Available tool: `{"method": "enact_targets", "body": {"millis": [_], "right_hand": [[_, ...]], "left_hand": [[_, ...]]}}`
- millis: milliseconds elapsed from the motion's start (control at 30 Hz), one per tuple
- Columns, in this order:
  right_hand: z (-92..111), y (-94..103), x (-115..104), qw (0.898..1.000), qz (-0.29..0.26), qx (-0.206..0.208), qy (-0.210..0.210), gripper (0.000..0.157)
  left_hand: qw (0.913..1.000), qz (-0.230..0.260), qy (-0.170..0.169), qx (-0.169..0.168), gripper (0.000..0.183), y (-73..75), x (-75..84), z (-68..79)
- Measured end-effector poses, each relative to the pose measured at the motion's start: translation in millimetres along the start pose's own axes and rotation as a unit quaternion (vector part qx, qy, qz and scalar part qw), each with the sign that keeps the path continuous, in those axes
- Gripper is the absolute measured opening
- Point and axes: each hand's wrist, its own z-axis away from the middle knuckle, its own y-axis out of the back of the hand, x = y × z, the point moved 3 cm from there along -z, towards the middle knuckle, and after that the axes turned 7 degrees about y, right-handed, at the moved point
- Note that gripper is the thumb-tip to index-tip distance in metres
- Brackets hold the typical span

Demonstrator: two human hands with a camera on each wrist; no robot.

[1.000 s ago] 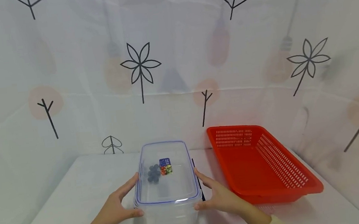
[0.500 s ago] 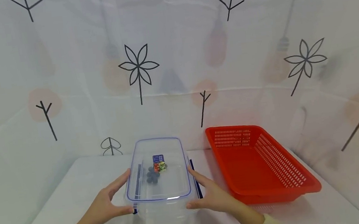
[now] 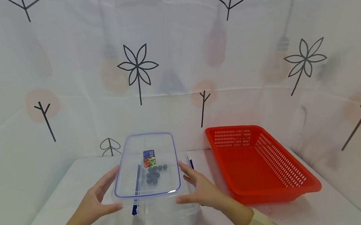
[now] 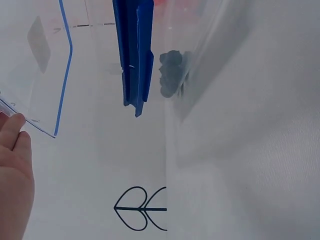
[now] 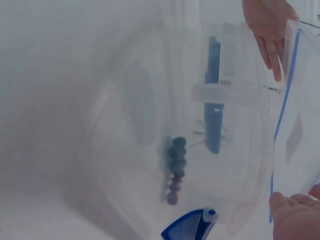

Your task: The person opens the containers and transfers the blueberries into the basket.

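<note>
A clear plastic lid (image 3: 169,160) with a blue seal line and a small colourful label is held between both hands. My left hand (image 3: 92,204) grips its left edge, and my right hand (image 3: 206,193) grips the right one. Below it stands the clear food container (image 3: 169,217), with the lid raised and shifted left over it. Small dark round berries (image 3: 153,175), like blueberries, lie inside, seen through the lid. In the left wrist view a blue locking clip (image 4: 135,60) hangs off the container's side. Another blue clip (image 5: 192,225) shows in the right wrist view.
A red plastic basket (image 3: 249,158) with slotted walls stands right of the container on the white table (image 3: 59,193). Behind the table hangs a white cloth backdrop (image 3: 173,109) printed with plants.
The lid has come up off the container and moved left, carried by both hands. The container's blue side clips and more berries have come into sight.
</note>
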Motion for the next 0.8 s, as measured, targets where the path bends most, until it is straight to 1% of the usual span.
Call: {"method": "enact_targets", "body": {"millis": [100, 200, 267, 433, 567, 667, 800], "right_hand": [[-3, -3.7, -2, 0.999, -0.035, -0.004, 0.012, 0.095], [-7, -7.5, -3, 0.998, -0.063, -0.008, 0.019, 0.094], [-10, -10.0, -5, 0.996, -0.083, -0.009, 0.026, 0.094], [-17, -18.9, -8, 0.993, -0.111, -0.006, 0.029, 0.092], [-21, -28.7, -10, 0.993, -0.120, -0.004, 0.021, 0.090], [-24, -36.6, -11, 0.993, -0.116, -0.003, 0.010, 0.088], [-26, -46.5, -13, 0.994, -0.110, 0.002, -0.011, 0.088]], "left_hand": [[0.9996, 0.023, -0.014, -0.004, 0.091, 3.4, 1.2, 2.1], [0.9993, 0.035, -0.015, -0.006, 0.090, 6.8, 0.7, 5.1], [0.9984, 0.051, -0.022, -0.011, 0.089, 9.4, -0.1, 7.0], [0.9945, 0.092, -0.042, -0.029, 0.089, 18.5, -0.1, 12.1], [0.9941, 0.093, -0.040, -0.040, 0.087, 28.8, -1.8, 17.4], [0.9936, 0.095, -0.037, -0.049, 0.086, 37.2, -4.4, 22.6], [0.9912, 0.105, -0.053, -0.062, 0.086, 46.0, -4.9, 29.0]]}}
